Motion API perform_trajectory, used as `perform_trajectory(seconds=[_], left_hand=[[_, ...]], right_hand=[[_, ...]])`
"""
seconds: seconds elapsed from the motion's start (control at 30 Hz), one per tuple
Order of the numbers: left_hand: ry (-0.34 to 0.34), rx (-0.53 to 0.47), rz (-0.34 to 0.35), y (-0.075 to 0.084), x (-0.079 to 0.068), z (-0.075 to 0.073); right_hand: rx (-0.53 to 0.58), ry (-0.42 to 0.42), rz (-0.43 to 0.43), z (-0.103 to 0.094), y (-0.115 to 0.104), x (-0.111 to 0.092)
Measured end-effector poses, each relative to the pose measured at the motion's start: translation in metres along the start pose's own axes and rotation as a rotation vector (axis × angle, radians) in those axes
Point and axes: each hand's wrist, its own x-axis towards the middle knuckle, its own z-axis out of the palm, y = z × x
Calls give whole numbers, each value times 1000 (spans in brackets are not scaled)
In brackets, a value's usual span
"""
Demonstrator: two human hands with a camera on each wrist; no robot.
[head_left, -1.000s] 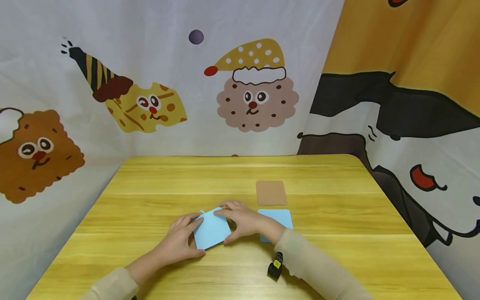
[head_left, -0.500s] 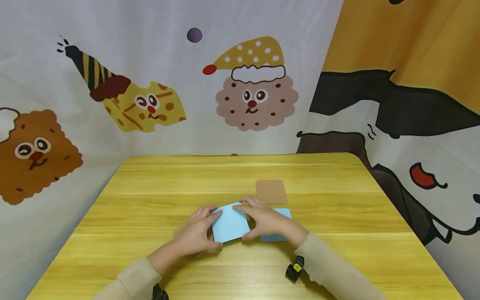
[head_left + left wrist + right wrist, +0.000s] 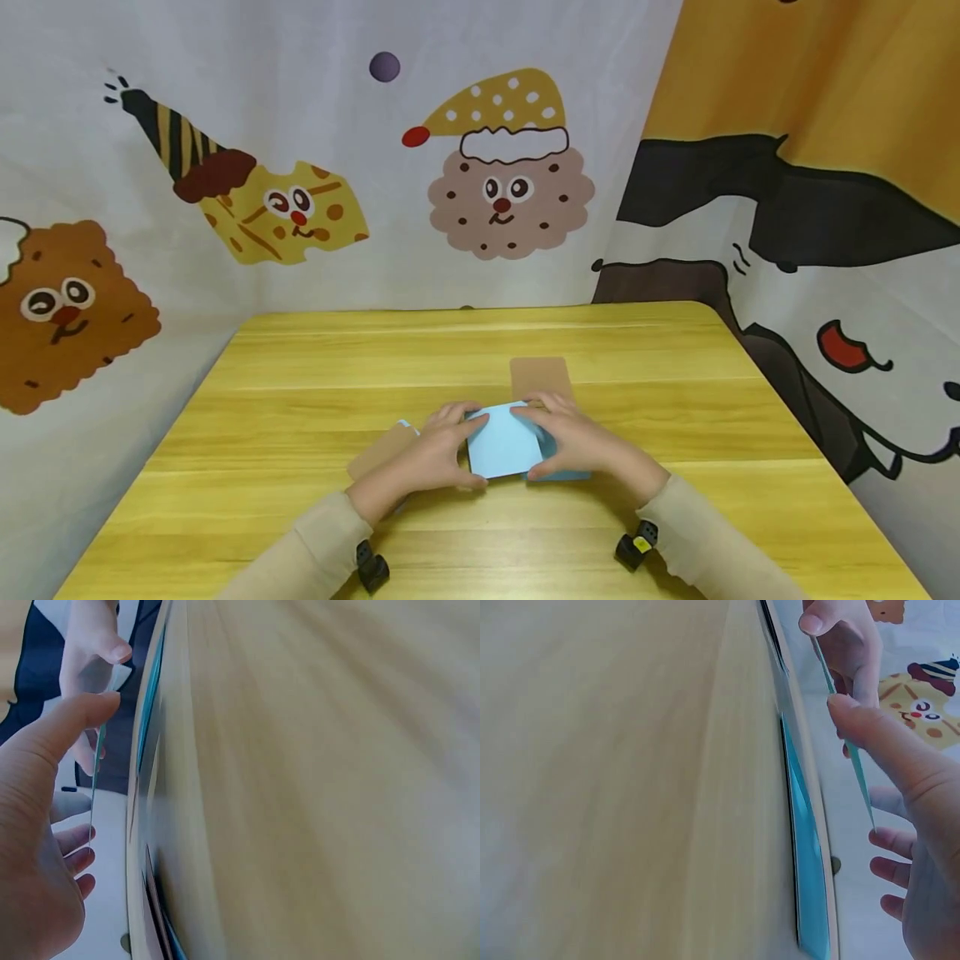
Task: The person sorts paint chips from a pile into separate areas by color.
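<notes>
A light-blue square card (image 3: pixel 502 443) is held by its edges between my two hands. My left hand (image 3: pixel 437 450) grips its left side, thumb at the near corner and fingers at the far one. On the opposite side my right hand (image 3: pixel 576 437) pinches it in the same way. Both wrist views show the card (image 3: pixel 861 776) edge-on, raised off the table. Below and right of it, partly hidden by the card and right hand, a second blue square (image 3: pixel 564 475) lies on the table. A brown square (image 3: pixel 538 375) lies just behind.
Left of my left hand, a brown square (image 3: pixel 382 450) with a blue corner showing at its far end lies on the wood-grain table (image 3: pixel 337 350); the left hand and forearm cover part of it. A printed cartoon cloth (image 3: pixel 322 75) hangs behind the table.
Both hands have carried the blue card rightward, from over the left squares to partly over the blue square at right. The brown square at left has come into view.
</notes>
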Motion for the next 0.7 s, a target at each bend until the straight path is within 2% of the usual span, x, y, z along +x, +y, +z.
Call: perform_trajectory(seconds=[0.33, 0.57, 0.7], left_hand=[[-69, 61, 57, 15, 35, 11], [-139, 67, 87, 23, 44, 20], [-151, 88, 102, 24, 49, 23]], right_hand=[[-4, 23, 60, -11, 19, -28], [-12, 19, 74, -12, 26, -47], [-5, 6, 99, -13, 28, -51]])
